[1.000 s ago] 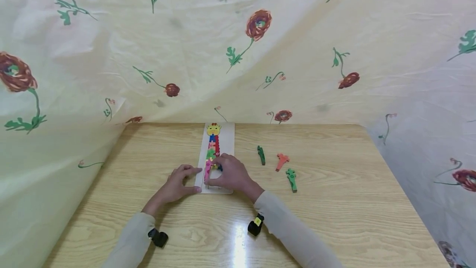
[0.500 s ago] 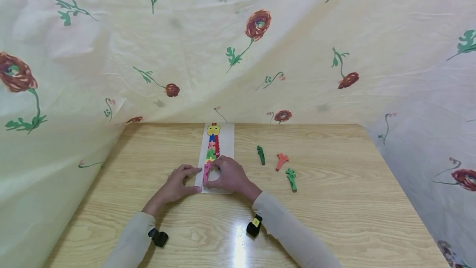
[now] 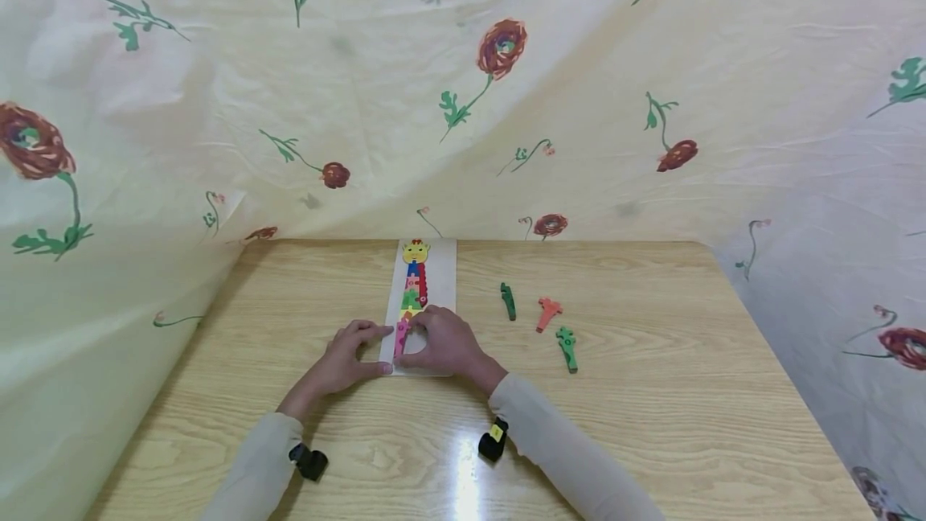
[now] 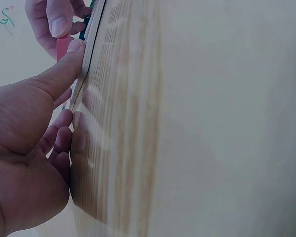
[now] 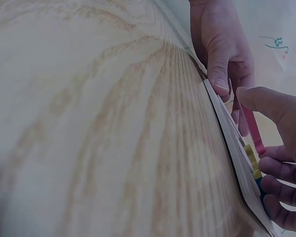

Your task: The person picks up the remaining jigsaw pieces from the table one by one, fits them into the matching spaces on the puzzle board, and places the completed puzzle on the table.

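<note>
A white puzzle board (image 3: 443,272) lies on the table, with a yellow giraffe head (image 3: 415,252) at its far end. Below the head, blue, pink, green and yellow pieces run down beside a red strip (image 3: 423,284). Between thumb and fingers, my right hand (image 3: 450,344) pinches a pink puzzle piece (image 3: 401,339) over the board's near left part. In the right wrist view this pink piece (image 5: 253,126) stands tilted above a yellow piece (image 5: 253,162). My left hand (image 3: 340,358) rests its thumb and forefinger on the board's left edge. The right hand hides the board's lower right.
Right of the board lie a dark green piece (image 3: 509,301), a coral piece (image 3: 548,314) and a light green piece (image 3: 567,349). A flowered cloth (image 3: 593,103) hangs behind and at both sides of the wooden table (image 3: 651,392).
My right hand has shifted slightly down and left with the pink piece, whose top end now sits lower. The left hand has stayed in place at the board's edge.
</note>
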The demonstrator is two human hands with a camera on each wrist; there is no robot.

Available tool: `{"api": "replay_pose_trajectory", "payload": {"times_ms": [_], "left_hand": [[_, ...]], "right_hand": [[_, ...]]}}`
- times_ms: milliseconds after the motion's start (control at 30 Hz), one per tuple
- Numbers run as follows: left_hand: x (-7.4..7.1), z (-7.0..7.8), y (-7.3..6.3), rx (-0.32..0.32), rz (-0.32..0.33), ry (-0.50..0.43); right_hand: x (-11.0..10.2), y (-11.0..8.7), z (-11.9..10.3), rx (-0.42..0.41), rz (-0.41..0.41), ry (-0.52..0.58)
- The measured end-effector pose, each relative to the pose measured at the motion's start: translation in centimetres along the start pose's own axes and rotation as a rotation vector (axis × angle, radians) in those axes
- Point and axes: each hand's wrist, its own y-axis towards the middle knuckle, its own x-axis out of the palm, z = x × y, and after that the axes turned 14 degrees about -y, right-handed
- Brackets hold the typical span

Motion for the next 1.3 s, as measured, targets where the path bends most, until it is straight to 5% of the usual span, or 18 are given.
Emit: {"api": "replay_pose_trajectory", "payload": {"times_ms": [1300], "left_hand": [[0.01,-0.13,-0.08,0.027,0.007,0.005]], "right_hand": [[0.77,0.05,-0.44,0.03,0.038,-0.023]]}}
